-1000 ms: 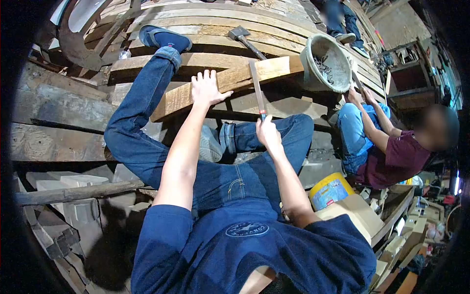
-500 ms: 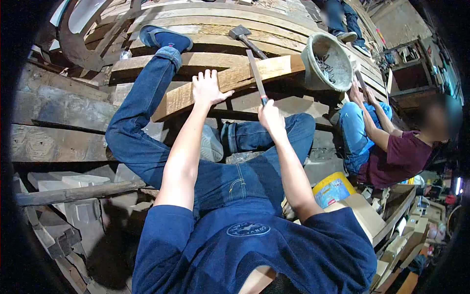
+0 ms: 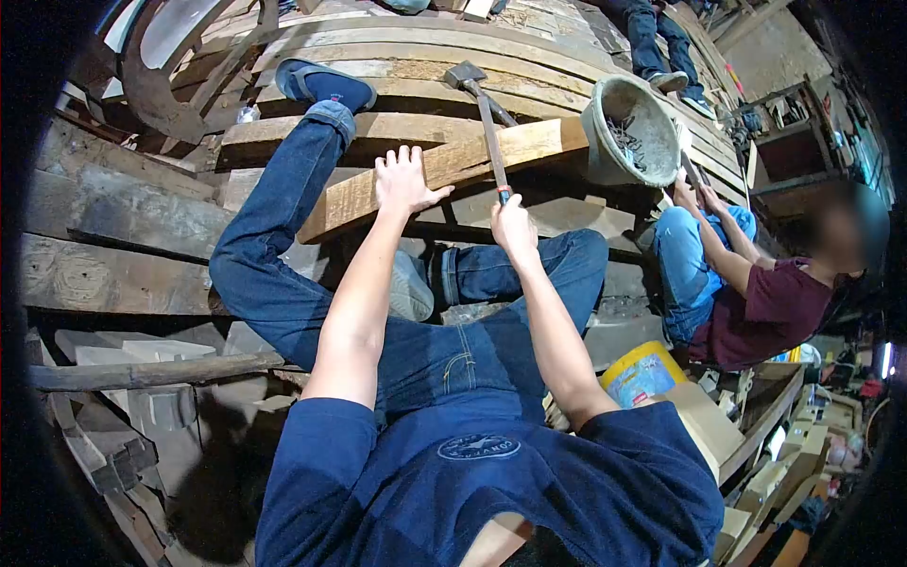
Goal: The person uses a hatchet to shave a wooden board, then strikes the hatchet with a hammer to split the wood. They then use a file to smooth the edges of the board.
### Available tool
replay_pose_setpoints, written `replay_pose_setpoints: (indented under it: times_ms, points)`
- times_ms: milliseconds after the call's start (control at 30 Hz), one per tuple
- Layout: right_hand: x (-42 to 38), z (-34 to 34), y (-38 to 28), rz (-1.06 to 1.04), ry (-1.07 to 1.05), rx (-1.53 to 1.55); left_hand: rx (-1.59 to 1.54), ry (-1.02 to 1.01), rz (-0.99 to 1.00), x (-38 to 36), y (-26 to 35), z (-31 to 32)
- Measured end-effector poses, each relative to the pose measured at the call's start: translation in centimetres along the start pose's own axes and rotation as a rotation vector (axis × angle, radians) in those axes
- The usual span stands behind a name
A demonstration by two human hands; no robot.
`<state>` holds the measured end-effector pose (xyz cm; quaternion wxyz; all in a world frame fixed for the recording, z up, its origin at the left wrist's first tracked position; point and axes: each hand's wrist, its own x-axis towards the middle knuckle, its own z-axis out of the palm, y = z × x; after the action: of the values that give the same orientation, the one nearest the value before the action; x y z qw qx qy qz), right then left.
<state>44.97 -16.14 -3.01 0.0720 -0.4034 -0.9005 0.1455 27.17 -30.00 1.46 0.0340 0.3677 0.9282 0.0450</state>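
Observation:
My left hand (image 3: 404, 184) lies over a long, slightly curved wooden beam (image 3: 463, 161), its fingers stretched across the top and the thumb apart. In my right hand (image 3: 515, 227) is the handle of a file (image 3: 493, 146), a long, flat metal blade with a red and dark collar. The blade rests across or just over the beam; contact cannot be made out. Beyond the beam, a hammer (image 3: 466, 76) lies on the planks, its handle partly behind the file tip. My legs straddle the near side of the beam.
A grey bucket (image 3: 593, 142) holding nails or metal bits stands at the beam's right end. At right sits a co-worker (image 3: 765, 293) with a tool in hand. A yellow bucket (image 3: 619, 364) and cardboard box (image 3: 699, 425) are by my right elbow. Stacked planks (image 3: 113, 274) lie left.
The file has shifted slightly toward the left along the beam and back toward me, with my right hand. My left hand stays on the beam. The view has moved slightly.

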Motion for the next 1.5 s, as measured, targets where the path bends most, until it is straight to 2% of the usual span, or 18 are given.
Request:
replay_pose_setpoints:
  times_ms: [167, 200, 333, 367, 433, 500, 633, 667, 767, 800, 900, 1033, 1167, 1500]
  points:
    - [-7.0, -0.6, 2.5, 0.077, -0.054, -0.033, 0.029, 0.289, 0.047, 0.0, -0.4, 2.6]
    - [-8.6, -1.1, 2.9, 0.099, -0.085, -0.038, 0.005, 0.223, 0.047, 0.0, -0.4, 2.0]
    - [-10.2, -1.5, 3.3, 0.127, -0.096, -0.055, -0.059, 0.258, 0.054, -0.1, -0.6, 1.7]
    - [-10.1, -1.5, 3.2, 0.13, -0.107, -0.05, -0.099, 0.192, 0.03, 0.2, -0.6, 1.4]
    - [-9.7, -1.4, 3.2, 0.135, -0.13, -0.041, -0.306, 0.198, -0.062, 1.6, -0.5, 2.0]
    - [-9.6, -0.7, 3.2, 0.144, -0.113, -0.047, -0.378, 0.251, -0.125, 3.4, 0.3, 2.1]
    - [-9.6, -1.6, 3.5, 0.137, -0.15, 0.033, -0.526, 0.033, -0.023, 8.1, 3.1, 0.5]
    - [-9.6, -1.9, 3.2, 0.14, -0.153, 0.038, -0.595, 0.012, -0.061, 8.9, 4.4, 0.3]
    - [-9.6, -2.1, 3.0, 0.141, -0.149, 0.041, -0.706, -0.088, 0.037, 13.1, 5.6, 3.9]
    - [-9.6, -1.8, 3.4, 0.133, -0.143, 0.038, -0.727, -0.096, -0.076, 13.1, 6.3, 3.5]
    - [-9.8, -0.7, 3.9, 0.109, -0.087, -0.035, -0.696, -0.123, -0.18, 13.1, 6.9, 2.6]
    - [-9.8, -0.8, 3.7, 0.114, -0.109, -0.036, -0.749, -0.131, -0.198, 13.2, 6.9, 2.5]
    - [-9.8, -1.3, 3.6, 0.121, -0.141, 0.018, -0.799, -0.037, -0.149, 13.3, 7.5, 2.7]
    - [-9.7, -1.9, 3.2, 0.152, -0.183, 0.033, -0.81, 0.04, -0.256, 13.5, 5.8, 1.0]
